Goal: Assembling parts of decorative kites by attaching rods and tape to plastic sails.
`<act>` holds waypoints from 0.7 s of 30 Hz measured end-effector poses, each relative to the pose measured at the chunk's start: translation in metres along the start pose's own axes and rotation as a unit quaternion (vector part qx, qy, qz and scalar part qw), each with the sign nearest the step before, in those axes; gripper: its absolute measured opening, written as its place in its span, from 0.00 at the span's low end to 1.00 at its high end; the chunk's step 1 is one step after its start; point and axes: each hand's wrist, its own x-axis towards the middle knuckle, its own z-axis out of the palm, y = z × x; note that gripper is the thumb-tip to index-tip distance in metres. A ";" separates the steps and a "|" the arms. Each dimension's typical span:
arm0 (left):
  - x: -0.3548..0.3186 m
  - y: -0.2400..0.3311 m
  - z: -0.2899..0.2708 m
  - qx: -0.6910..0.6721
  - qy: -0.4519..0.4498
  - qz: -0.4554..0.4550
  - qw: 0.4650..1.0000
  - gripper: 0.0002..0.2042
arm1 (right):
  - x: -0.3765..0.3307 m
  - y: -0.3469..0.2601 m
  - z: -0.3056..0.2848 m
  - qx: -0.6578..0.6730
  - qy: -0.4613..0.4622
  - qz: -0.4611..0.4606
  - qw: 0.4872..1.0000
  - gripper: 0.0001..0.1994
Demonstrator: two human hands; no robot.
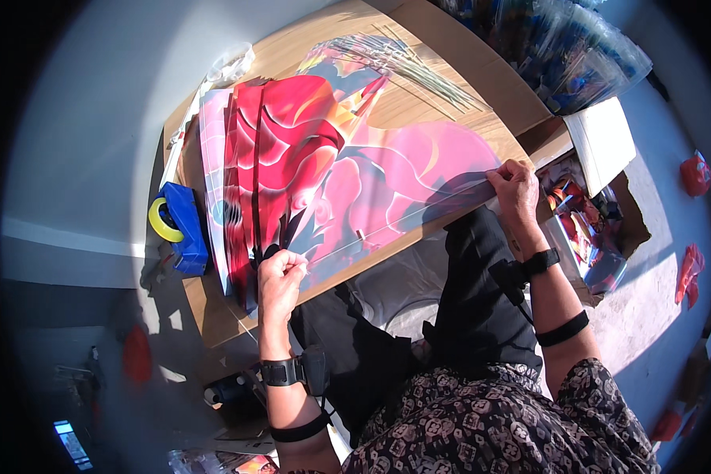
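Observation:
A large red and pink printed plastic sheet (387, 182), shaped like a kite, lies on a wooden board (450, 71). My left hand (280, 276) pinches its lower left edge, where a thin stick runs along the sheet. At the sheet's right corner my right hand (513, 186) presses the tip down at the board's edge. A stack of similar red sheets (253, 158) lies fanned out under the left part.
A bundle of thin sticks (419, 67) lies at the back of the board. A blue tape dispenser with a yellow roll (178, 225) sits left of it. A cardboard box of coloured sheets (588, 221) stands to the right, with wrapped packs (561, 47) behind.

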 end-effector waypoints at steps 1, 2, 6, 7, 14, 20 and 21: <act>0.003 0.001 0.002 0.007 -0.001 0.008 1.000 0.02 | 0.000 0.002 0.000 -0.010 0.011 -0.008 1.000 0.11; 0.004 0.004 0.004 0.018 0.002 0.000 1.000 0.02 | 0.000 0.003 0.000 -0.022 0.005 0.004 1.000 0.11; 0.009 -0.011 0.002 0.042 0.014 -0.016 0.999 0.03 | -0.001 -0.002 0.001 -0.025 0.004 -0.008 1.000 0.11; 0.010 -0.009 0.003 0.059 0.017 -0.012 0.998 0.02 | 0.000 -0.001 0.002 -0.029 0.006 -0.019 0.999 0.11; 0.012 -0.016 0.011 0.159 0.057 0.050 0.984 0.02 | 0.000 0.002 0.003 -0.017 0.001 -0.020 1.000 0.11; 0.014 -0.014 0.012 0.190 0.068 0.022 0.979 0.05 | 0.002 0.001 0.002 0.000 -0.001 -0.031 1.000 0.11; 0.014 -0.012 0.012 0.192 0.063 0.013 0.979 0.05 | 0.002 0.001 0.001 0.006 -0.008 -0.027 1.000 0.12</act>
